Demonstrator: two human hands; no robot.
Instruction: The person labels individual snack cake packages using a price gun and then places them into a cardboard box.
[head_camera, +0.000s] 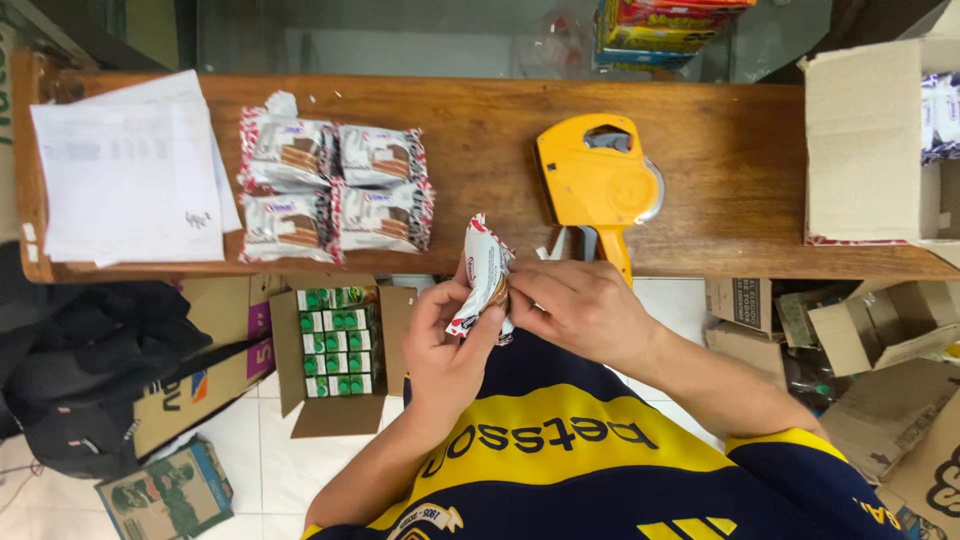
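The person is holding a small white-and-red snack packet (487, 280) upright between both hands, just off the near edge of the wooden worktop (480, 170). The left hand (445, 345) is closing its thumb and fingers around the packet's lower half, while the right hand (575, 305) is pinching its side. Beyond the right hand, an orange price-label gun (595, 180) is lying; beyond the left, four similar packets (335, 190) are sitting together.
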